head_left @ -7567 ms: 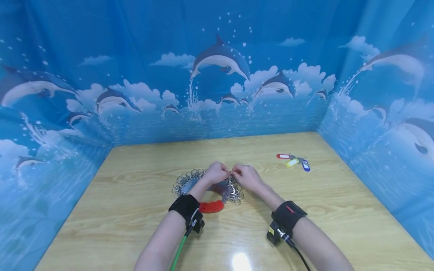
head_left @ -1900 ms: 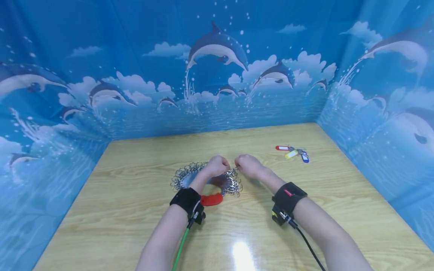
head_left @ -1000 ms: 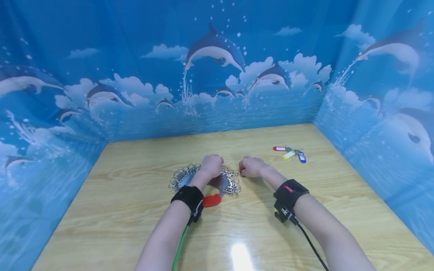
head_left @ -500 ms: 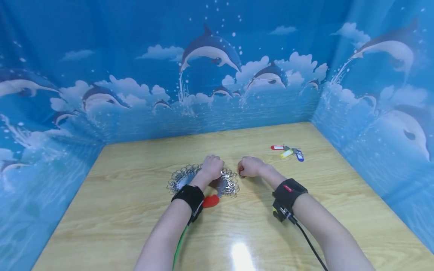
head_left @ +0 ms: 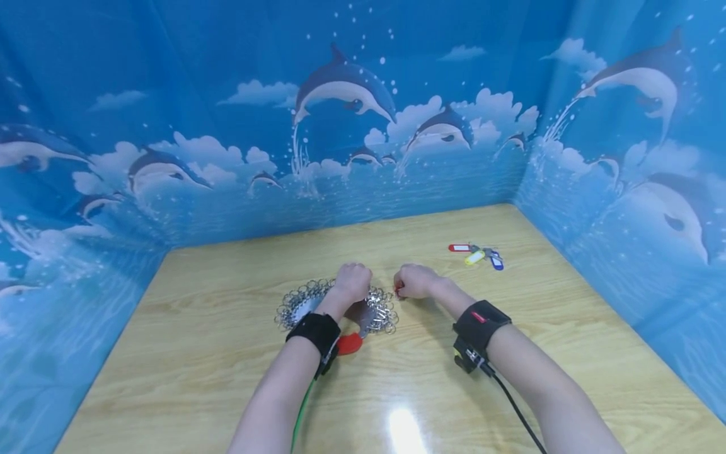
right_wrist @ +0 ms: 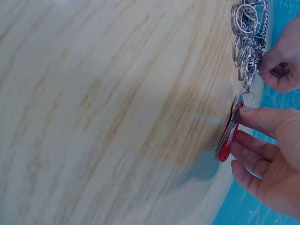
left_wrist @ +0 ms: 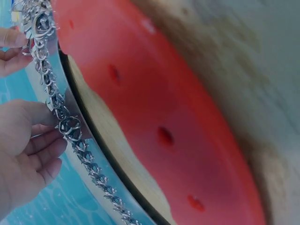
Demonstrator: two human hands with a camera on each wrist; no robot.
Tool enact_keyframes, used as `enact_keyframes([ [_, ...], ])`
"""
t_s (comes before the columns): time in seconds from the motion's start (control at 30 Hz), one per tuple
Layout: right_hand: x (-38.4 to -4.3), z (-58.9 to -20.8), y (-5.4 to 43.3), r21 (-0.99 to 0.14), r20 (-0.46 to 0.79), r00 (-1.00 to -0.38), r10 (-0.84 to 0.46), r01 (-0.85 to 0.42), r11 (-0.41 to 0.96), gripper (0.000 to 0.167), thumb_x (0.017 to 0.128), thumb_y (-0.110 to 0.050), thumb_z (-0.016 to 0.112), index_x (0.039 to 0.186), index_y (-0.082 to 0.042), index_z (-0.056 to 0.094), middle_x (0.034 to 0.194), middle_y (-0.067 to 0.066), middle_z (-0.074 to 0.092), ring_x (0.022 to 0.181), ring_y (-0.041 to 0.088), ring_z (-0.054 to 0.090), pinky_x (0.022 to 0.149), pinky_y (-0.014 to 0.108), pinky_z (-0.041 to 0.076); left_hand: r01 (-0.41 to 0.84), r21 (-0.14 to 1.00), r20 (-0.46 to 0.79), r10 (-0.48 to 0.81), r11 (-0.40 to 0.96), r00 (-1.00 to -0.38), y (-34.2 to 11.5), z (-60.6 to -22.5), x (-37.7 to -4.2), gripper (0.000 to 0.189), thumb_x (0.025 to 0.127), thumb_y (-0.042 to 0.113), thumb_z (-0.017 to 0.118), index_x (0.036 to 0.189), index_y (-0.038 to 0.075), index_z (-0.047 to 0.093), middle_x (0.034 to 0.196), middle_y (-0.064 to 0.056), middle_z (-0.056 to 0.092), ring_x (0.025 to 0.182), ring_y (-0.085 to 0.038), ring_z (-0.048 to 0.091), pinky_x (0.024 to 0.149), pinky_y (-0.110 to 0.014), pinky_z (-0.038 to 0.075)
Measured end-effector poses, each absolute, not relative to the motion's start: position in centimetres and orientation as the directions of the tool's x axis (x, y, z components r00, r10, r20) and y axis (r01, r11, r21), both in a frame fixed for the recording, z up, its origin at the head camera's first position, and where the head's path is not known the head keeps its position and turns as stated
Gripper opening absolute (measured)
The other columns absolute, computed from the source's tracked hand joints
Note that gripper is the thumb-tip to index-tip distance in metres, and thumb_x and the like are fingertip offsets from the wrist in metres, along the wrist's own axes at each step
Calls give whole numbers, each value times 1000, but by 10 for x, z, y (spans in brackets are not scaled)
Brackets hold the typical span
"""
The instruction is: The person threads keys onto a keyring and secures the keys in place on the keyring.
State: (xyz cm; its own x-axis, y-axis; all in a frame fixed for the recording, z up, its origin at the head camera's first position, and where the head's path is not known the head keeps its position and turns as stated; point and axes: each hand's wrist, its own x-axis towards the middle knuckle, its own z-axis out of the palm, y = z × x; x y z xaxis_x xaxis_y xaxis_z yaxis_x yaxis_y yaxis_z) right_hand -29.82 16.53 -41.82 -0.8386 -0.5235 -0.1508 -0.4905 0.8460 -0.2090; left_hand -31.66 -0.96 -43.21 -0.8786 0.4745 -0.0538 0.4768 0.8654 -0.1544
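Observation:
A large flat metal key hoop (head_left: 305,308) with a red grip (head_left: 350,343) lies on the table, its band lined with several small split rings and clips (right_wrist: 248,42). My left hand (head_left: 353,284) holds the hoop's far right part, thumb and fingers at the band and clips, as the left wrist view shows. Just right of the hoop, my right hand (head_left: 416,282) pinches keys with a red key tag (right_wrist: 226,150) between thumb and fingers. A small ring (right_wrist: 248,99) tops those keys, close to the lowest clip; whether they are linked I cannot tell.
Farther back on the right of the wooden table (head_left: 227,378) lie several keys with a red tag (head_left: 459,248), a yellow tag (head_left: 474,258) and a blue tag (head_left: 496,261). A blue dolphin curtain (head_left: 272,208) stands around the back and sides.
Earlier both hands met at the hoop's far right edge. My right hand has since drawn a little to the right, and the red key tag shows in its fingers. The view has shifted slightly.

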Motion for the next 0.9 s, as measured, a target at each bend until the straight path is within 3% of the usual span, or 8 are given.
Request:
enact_keyframes([
  [0.27, -299, -422, 173, -238, -94, -809, -580, -547, 802, 7, 84, -19, 65, 86, -13, 67, 85, 0, 56, 81, 17, 52, 73, 35, 43, 377, 55, -43, 379, 925, -924, -27, -429, -320, 16, 83, 21, 62, 86, 6, 63, 90, -8, 62, 84, -23, 59, 77, -37, 47],
  [0.43, -302, -421, 187, -261, -51, -815, -577, -547, 796, 22, 84, -22, 65, 99, -7, 67, 96, 7, 60, 89, 23, 57, 79, 39, 45, 363, 133, -68, 374, 922, -925, -35, -422, -318, 14, 82, 16, 57, 70, 8, 57, 81, -7, 60, 74, -21, 57, 73, -36, 48],
  [0.63, -310, -417, 215, -271, -97, -877, -471, -432, 860, 33, 89, -19, 59, 115, 1, 61, 113, 18, 60, 106, 33, 55, 91, 44, 42, 380, 170, -86, 398, 909, -914, -38, -416, -315, 20, 82, 14, 58, 63, 11, 51, 69, -3, 54, 64, -18, 51, 65, -33, 46],
  [0.9, -323, -411, 265, -226, -62, -952, -301, -281, 933, 30, 89, -8, 54, 114, 6, 59, 111, 22, 61, 104, 37, 56, 87, 47, 43, 348, 229, -99, 377, 909, -921, -41, -415, -312, 30, 86, 19, 60, 60, 12, 49, 59, 1, 45, 55, -14, 45, 55, -27, 38],
])
